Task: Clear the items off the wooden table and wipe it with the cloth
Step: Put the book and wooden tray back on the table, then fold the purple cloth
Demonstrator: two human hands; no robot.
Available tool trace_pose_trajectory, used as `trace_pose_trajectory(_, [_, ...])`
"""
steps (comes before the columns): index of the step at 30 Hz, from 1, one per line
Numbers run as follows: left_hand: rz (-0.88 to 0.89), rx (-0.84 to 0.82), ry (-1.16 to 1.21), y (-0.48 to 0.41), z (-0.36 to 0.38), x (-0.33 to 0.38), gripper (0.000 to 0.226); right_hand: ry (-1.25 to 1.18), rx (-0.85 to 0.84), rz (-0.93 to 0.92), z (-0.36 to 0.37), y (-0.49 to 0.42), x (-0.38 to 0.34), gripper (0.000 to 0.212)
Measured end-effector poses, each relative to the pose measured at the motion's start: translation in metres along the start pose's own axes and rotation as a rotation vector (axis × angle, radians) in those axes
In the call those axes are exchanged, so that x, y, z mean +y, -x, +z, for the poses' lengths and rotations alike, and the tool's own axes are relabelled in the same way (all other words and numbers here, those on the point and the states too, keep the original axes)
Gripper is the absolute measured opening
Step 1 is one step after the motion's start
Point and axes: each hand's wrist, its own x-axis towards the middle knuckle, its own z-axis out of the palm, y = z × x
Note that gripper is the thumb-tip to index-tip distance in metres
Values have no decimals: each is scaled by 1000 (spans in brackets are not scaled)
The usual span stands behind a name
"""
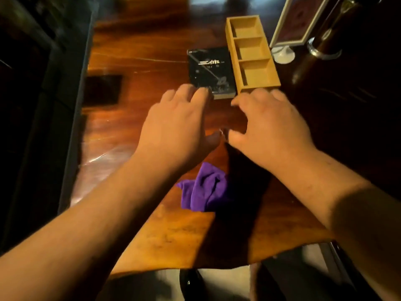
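Hovering palm-down over mid worktop (134,68): left hand (175,124), right hand (269,129), fingers spread, grip open on both, holding nothing. Lying just beyond left fingertips: black book (209,71). Sitting beside it toward the far right edge: three-compartment wooden tray (252,53). Lying crumpled near the front edge, under the forearms: purple cloth (206,187).

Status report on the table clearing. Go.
Both hands open, empty: left hand reaching at black book, right hand at wooden tray. Purple cloth untouched. Nothing cleared yet.
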Motion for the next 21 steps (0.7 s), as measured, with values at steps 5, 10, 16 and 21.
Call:
trace_pose_trajectory(5, [3, -153, 14, 62, 50, -2, 54, 23, -230, -24, 55, 72, -18, 47])
trace_pose_trajectory(10, [-145, -331, -32, 108, 102, 0, 54, -42, -382, 10, 104, 111, -18, 50])
trace_pose_trajectory(16, [-167, -238, -26, 113, 112, 24, 31, -170, -153, -122, 110, 131, -10, 8])
trace_pose_trajectory(21, [-88, -55, 22, 103, 52, 63, 29, -191, 58, -90, 45, 144, 19, 13])
